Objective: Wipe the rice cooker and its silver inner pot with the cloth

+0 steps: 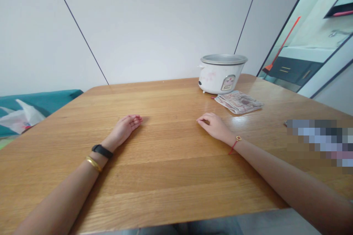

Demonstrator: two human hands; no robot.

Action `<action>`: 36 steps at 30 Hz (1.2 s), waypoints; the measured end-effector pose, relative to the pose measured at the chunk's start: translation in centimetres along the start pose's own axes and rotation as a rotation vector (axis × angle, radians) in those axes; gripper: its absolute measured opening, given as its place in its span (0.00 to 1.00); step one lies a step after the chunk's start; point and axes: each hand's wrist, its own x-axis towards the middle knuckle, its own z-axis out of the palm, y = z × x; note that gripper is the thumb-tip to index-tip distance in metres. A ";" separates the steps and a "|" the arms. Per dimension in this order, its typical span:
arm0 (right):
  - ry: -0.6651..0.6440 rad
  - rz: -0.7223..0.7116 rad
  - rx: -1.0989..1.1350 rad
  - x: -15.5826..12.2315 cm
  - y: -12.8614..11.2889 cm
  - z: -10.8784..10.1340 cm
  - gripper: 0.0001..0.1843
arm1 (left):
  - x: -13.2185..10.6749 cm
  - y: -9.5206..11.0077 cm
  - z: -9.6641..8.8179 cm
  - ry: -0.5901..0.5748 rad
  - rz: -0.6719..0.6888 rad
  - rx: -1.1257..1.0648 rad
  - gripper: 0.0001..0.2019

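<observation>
while the left hand (124,128) and right hand (213,126) lie loosely curled and empty on the wooden table (165,97), nothing's gripped. the rice cooker (222,75) at one o'clock could tip if a careless reach bumps it.

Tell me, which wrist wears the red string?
The right wrist, with its red string bracelet; the left wrist has a black band and a gold bangle instead.

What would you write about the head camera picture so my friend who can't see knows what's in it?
The left hand and right hand rest apart on a wooden table, holding nothing. Beyond the right hand stand a white rice cooker with no lid and a folded patterned cloth beside it.
</observation>
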 end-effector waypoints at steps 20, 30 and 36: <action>0.005 -0.010 -0.015 0.0 0.0 0.0 0.11 | -0.3 0.2 0.2 0.002 0.003 -0.022 0.06; 0.002 -0.011 0.001 0.0 0.1 0.1 0.11 | -0.1 0.0 -0.1 -0.026 0.009 -0.018 0.04; 0.000 -0.018 -0.002 0.0 0.0 0.0 0.10 | -0.2 0.1 0.1 -0.006 0.010 -0.019 0.06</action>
